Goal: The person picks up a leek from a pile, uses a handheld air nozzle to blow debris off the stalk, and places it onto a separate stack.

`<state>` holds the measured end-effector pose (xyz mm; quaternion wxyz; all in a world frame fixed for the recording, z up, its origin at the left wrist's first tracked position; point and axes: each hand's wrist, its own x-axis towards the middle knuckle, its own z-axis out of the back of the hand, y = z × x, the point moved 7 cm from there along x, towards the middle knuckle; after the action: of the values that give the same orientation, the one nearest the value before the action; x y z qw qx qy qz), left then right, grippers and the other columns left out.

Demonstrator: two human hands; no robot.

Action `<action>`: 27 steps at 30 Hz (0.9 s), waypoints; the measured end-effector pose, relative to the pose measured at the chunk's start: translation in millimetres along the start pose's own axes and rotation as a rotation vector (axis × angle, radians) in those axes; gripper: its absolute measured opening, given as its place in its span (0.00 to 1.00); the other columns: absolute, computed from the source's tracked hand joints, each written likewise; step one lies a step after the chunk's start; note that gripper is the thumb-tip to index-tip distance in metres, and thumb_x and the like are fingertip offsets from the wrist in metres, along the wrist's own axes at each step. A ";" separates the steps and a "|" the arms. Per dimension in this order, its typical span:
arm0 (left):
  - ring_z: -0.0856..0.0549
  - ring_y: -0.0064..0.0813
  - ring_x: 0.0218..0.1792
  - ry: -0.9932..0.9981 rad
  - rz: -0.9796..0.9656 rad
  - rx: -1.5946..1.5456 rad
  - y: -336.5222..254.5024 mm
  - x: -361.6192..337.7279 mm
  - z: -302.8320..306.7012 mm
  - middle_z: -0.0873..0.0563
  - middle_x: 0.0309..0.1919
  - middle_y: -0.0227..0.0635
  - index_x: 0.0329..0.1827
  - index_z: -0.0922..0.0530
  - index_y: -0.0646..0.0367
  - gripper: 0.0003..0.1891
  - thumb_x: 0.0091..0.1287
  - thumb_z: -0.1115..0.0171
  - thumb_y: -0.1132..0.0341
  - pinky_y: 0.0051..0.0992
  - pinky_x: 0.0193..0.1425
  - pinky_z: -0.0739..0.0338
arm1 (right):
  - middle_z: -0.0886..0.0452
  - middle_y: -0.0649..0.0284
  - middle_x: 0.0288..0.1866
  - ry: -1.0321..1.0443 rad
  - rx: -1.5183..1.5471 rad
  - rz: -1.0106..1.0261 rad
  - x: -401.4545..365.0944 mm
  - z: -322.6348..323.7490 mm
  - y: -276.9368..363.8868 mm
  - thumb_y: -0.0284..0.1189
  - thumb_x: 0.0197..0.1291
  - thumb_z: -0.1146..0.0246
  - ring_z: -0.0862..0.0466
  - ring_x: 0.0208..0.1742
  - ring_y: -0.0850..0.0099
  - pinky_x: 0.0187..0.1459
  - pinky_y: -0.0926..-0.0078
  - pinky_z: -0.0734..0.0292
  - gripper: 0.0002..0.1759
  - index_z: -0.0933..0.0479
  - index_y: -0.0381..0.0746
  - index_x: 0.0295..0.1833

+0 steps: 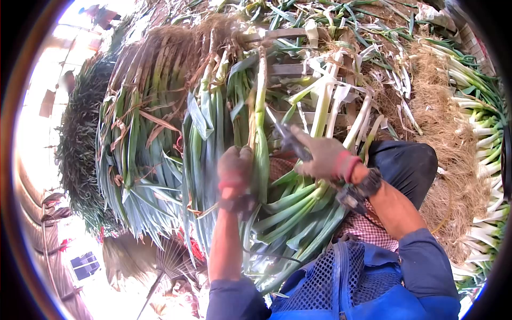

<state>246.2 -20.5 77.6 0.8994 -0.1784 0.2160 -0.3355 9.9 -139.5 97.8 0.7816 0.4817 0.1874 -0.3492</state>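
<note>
left hand (234,173) closed round a leek (260,106) at frame centre, right hand (325,157) gripping what appears a short blade (290,143) just beside it: risk the blade slips off the slick stalk into the left fingers.

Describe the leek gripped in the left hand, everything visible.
The leek is one long stalk, pale yellow-green toward its far end, darker green with flat leaves nearer the person. It runs roughly upright in the picture, over a heap of other leeks. The gloved left hand is closed around its middle. The right hand holds a dark tool beside it; contact is too blurred to tell.
</note>
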 end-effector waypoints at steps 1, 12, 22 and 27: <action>0.08 0.49 0.36 0.015 0.022 -0.008 1.0 -0.9 -0.6 0.08 0.33 0.53 0.44 0.10 0.64 0.20 0.79 0.34 0.52 0.44 0.46 0.17 | 0.09 0.42 0.57 -0.063 -0.006 0.011 10.5 10.0 -0.1 0.51 0.65 0.26 0.07 0.55 0.47 0.64 0.55 0.16 0.62 0.51 0.44 0.95; 0.07 0.45 0.38 0.013 0.041 -0.086 6.6 -4.5 -7.0 0.06 0.36 0.46 0.44 0.10 0.62 0.21 0.78 0.31 0.48 0.42 0.47 0.16 | 0.11 0.40 0.66 -0.287 0.039 -0.001 120.6 84.9 -14.3 0.45 0.62 0.23 0.10 0.63 0.48 0.67 0.59 0.17 0.60 0.45 0.40 0.93; 0.10 0.53 0.35 -0.093 -0.292 0.338 -30.7 48.5 -10.6 0.09 0.30 0.47 0.35 0.10 0.55 0.22 0.74 0.30 0.44 0.47 0.43 0.17 | 0.10 0.39 0.60 -0.136 0.048 0.106 37.0 26.1 -30.6 0.52 0.62 0.24 0.09 0.58 0.46 0.65 0.58 0.18 0.63 0.49 0.48 0.95; 0.07 0.53 0.46 0.106 -0.037 0.121 -39.3 72.4 -5.5 0.06 0.41 0.49 0.42 0.08 0.56 0.15 0.74 0.34 0.54 0.45 0.55 0.15 | 0.11 0.38 0.61 -0.204 0.079 0.202 -4.4 -3.8 -49.7 0.52 0.62 0.23 0.10 0.60 0.43 0.65 0.55 0.19 0.63 0.49 0.49 0.95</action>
<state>272.0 -98.7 71.8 0.8896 -0.1096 0.2390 -0.3735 -29.0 -149.1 67.9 0.8081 0.4906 0.0436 -0.3232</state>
